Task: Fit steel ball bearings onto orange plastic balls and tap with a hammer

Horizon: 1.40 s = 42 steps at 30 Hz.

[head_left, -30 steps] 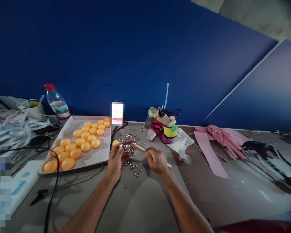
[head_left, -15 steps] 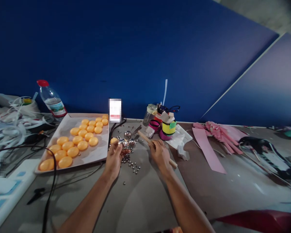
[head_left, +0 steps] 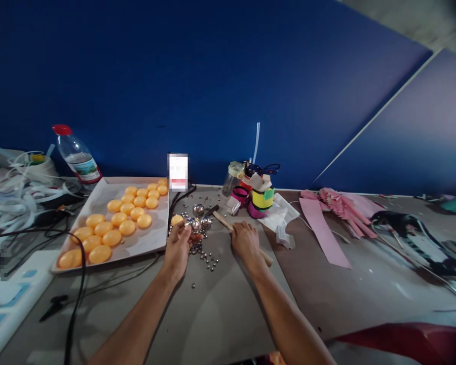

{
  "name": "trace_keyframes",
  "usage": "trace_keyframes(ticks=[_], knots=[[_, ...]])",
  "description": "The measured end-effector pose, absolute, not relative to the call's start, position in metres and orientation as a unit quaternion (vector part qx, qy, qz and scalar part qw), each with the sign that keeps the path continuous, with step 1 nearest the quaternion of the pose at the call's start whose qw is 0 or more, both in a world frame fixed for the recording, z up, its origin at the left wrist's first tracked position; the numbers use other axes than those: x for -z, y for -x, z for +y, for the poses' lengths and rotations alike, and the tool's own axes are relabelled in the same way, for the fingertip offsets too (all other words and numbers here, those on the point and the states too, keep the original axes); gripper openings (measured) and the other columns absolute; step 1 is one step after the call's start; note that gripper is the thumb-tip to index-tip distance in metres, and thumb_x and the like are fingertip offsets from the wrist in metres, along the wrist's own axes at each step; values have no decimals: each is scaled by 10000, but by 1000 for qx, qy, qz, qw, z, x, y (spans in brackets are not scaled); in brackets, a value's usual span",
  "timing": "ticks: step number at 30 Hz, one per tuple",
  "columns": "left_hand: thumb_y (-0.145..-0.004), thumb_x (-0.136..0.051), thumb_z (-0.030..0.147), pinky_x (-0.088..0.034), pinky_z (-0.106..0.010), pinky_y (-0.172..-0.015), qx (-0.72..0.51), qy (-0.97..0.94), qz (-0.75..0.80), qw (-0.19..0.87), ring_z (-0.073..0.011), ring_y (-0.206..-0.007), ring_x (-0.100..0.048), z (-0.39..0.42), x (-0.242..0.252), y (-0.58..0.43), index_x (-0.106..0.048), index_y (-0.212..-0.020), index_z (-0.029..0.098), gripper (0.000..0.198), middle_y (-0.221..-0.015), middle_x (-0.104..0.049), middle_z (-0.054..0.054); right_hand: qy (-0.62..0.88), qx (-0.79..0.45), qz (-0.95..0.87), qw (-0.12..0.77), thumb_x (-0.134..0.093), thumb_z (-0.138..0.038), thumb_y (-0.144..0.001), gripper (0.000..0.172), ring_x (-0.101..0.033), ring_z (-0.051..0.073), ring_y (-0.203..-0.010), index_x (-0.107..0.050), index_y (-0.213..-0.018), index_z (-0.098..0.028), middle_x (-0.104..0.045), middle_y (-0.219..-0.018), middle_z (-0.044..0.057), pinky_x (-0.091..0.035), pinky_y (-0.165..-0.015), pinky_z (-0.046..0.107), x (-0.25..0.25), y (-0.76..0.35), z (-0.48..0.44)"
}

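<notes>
My left hand (head_left: 178, 249) pinches a shiny silver ball (head_left: 192, 224) over a pile of small silver beads (head_left: 197, 248). Two more large silver balls (head_left: 198, 209) lie just beyond the fingertips, and an orange ball (head_left: 177, 220) sits to their left. My right hand (head_left: 246, 244) is closed over the wooden handle of a hammer (head_left: 223, 221). The hammer's dark head points left towards the silver balls and is low by the table; the handle's end shows past my right palm.
At left stands a white tray (head_left: 159, 238) with several orange balls, a bottle (head_left: 78, 159) behind it and cables around. A lit phone (head_left: 178, 172), a jar (head_left: 232, 178) and a yellow-pink container (head_left: 261, 199) stand behind. Pink strips (head_left: 323, 230) lie at right.
The hammer's head has dropped lower and my right hand has rotated slightly with it. My left hand keeps its grip on the silver ball. The whole view has shifted slightly.
</notes>
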<state>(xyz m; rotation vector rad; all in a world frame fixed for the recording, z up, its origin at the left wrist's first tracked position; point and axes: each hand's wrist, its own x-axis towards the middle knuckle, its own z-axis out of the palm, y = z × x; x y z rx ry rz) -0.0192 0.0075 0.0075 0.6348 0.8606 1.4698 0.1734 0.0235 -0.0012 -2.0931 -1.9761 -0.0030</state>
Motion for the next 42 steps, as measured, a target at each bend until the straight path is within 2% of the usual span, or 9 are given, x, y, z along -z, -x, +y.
trace_keyframes(ticks=[3, 6, 10, 19, 25, 30, 33, 38, 42], knots=[[-656, -726, 414, -501, -287, -662, -635, -276, 379, 615, -130, -627, -624, 8, -5, 20, -574, -941, 183, 396, -820, -660, -14, 681, -25, -710, 179, -485, -213, -864, 222, -535, 246, -982, -636, -1021, -169, -623, -1020, 129, -365, -842, 344, -6, -172, 19], [-648, -733, 411, -501, -284, -649, -636, -273, 384, 612, -127, -605, -620, 9, -3, 19, -575, -943, 184, 403, -816, -659, -11, 555, -154, -789, 216, -453, -160, -871, 243, -572, 189, -928, -630, -1037, -161, -647, -999, 95, -399, -835, 282, -14, -167, 13], [-658, -723, 420, -501, -285, -650, -634, -283, 390, 605, -125, -602, -620, 10, -1, 19, -572, -953, 181, 408, -831, -661, -17, 430, -263, -847, 168, -466, -85, -822, 219, -588, 149, -830, -657, -889, -167, -652, -886, 43, -424, -782, 235, -13, -158, 8], [-666, -724, 407, -499, -279, -659, -628, -291, 391, 607, -124, -611, -627, 8, 3, 17, -572, -950, 190, 389, -813, -644, 3, 454, -188, -861, 135, -492, -126, -820, 153, -569, 139, -743, -631, -856, -179, -615, -878, 47, -407, -710, 236, 4, -145, 6], [-686, -710, 390, -498, -262, -650, -623, -312, 389, 603, -119, -623, -632, 6, 5, 16, -574, -963, 191, 367, -850, -645, 0, 456, -309, -771, 319, -450, -56, -727, 160, -568, 135, -766, -548, -766, -177, -609, -877, 38, -430, -685, 242, -1, -144, 4], [-688, -705, 393, -505, -284, -668, -609, -334, 394, 603, -127, -631, -637, 4, 3, 16, -556, -999, 204, 393, -849, -654, 1, 409, -550, -589, 429, -476, -149, -704, 60, -499, 71, -457, -450, -723, -201, -556, -711, -38, -366, -459, 204, -10, -141, 2], [-689, -697, 409, -510, -308, -682, -600, -346, 403, 599, -135, -633, -640, 3, 0, 14, -545, -1009, 199, 412, -849, -653, -4, 378, -586, -514, 499, -556, -195, -683, 119, -454, 53, -428, -440, -712, -202, -522, -650, -64, -336, -444, 192, -15, -140, 2], [-706, -683, 405, -510, -310, -683, -586, -367, 411, 595, -135, -630, -640, 1, -3, 13, -536, -1012, 191, 402, -865, -650, -10, 400, -597, -469, 514, -655, -279, -686, 163, -442, 64, -418, -527, -714, -182, -476, -484, -81, -333, -464, 196, -13, -142, 7], [-716, -677, 399, -512, -308, -684, -584, -383, 403, 592, -132, -632, -637, 1, -1, 12, -536, -1016, 186, 394, -878, -653, -15, 394, -630, -430, 513, -671, -302, -673, 183, -527, 94, -484, -605, -779, -168, -568, -555, -36, -395, -529, 227, -9, -143, 10]])
